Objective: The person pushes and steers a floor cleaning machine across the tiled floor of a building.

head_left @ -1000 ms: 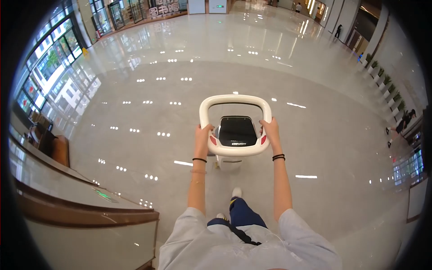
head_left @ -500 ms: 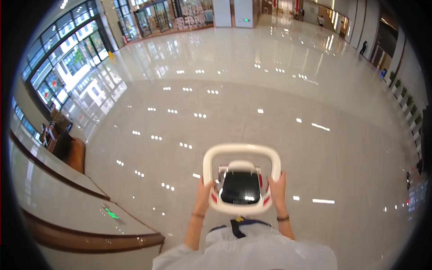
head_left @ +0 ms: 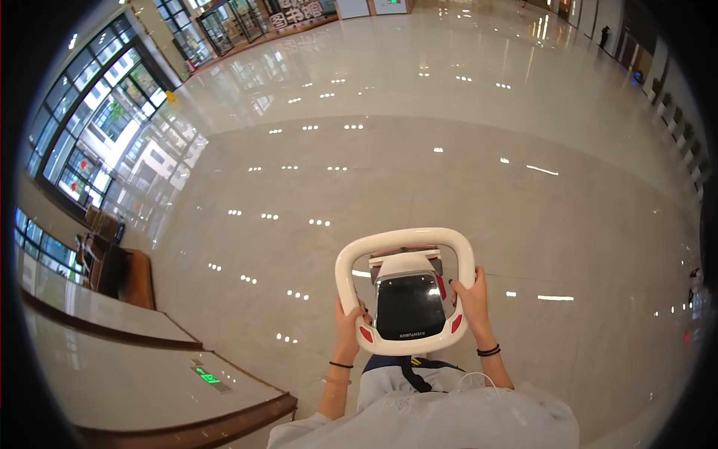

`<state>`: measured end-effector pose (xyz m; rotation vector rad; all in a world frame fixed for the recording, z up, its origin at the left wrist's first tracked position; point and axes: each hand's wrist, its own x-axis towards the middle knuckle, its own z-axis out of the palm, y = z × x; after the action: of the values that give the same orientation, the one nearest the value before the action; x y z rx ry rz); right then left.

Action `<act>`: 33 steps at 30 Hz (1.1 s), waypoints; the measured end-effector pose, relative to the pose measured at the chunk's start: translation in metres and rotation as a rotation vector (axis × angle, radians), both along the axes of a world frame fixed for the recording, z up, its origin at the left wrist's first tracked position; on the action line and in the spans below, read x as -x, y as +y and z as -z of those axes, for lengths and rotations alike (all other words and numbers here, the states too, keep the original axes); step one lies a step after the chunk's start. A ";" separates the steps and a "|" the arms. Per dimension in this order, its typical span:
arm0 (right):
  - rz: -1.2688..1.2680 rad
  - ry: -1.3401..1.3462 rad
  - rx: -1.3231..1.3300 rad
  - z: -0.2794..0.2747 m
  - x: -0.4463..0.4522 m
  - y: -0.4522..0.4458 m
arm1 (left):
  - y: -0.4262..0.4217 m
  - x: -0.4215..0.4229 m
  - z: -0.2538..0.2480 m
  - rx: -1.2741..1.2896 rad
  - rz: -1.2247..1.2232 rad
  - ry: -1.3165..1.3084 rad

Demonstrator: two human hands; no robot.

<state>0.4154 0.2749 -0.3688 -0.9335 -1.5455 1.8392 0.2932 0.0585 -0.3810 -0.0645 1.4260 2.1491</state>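
A cream-white ring-shaped handle (head_left: 404, 236) with red patches at its lower corners stands in front of my body. My left hand (head_left: 348, 328) is wrapped round its lower left side, and my right hand (head_left: 472, 298) grips the right side. Inside the ring shows a dark glossy panel (head_left: 410, 305) with small lettering along its near edge. Beyond the panel, a white part with red and dark pieces is visible through the ring. What supports the handle from below is hidden.
Shiny floor (head_left: 449, 187) spreads ahead. A white counter with brown edging (head_left: 247, 410) and a green sign (head_left: 207, 376) stands close at left, a brown seat (head_left: 137, 278) beyond it. Glass doors are far left, potted plants (head_left: 677, 127) along the right wall, a dark figure (head_left: 604, 37) far off.
The ring handle first came lower in view, closer to my body, and now sits turned slightly. Both hands kept hold of it. More of the white part beyond the panel shows now.
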 end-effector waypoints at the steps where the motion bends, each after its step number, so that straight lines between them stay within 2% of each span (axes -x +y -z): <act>1: -0.018 0.029 0.013 0.000 0.003 0.004 | 0.001 0.003 0.001 -0.002 0.005 0.005; 7: -0.014 0.011 -0.008 -0.009 0.008 0.003 | 0.001 0.005 -0.011 -0.036 -0.003 -0.008; 17: 0.006 -0.037 -0.032 0.004 0.013 0.021 | 0.017 0.014 -0.001 0.000 0.026 0.005; 20: 0.016 -0.096 -0.003 -0.008 0.013 0.022 | 0.019 0.014 -0.001 -0.013 0.026 0.008; 33: 0.028 -0.040 -0.045 -0.010 0.015 0.024 | 0.029 0.018 -0.002 0.005 0.045 0.046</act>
<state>0.4006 0.2986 -0.3585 -0.9713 -1.5832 1.7692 0.2749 0.0874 -0.3787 0.0154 1.4444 2.1230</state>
